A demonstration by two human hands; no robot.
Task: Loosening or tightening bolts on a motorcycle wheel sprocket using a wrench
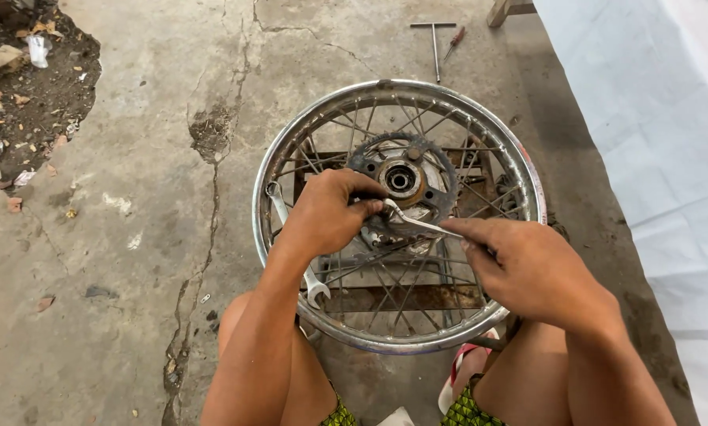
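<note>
Our left hand (328,214) is closed on the sprocket (405,177) of the wheel (397,213), which lies flat on a frame. Our right hand (528,268) pinches a thin wrench (417,223), maybe on a nut. The sprocket is still on, so more work is left.

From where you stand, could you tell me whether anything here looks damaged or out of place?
The concrete floor is cracked, and a broken-out patch at top left holds dirt and litter. The spoked wheel itself shows no obvious damage.
</note>
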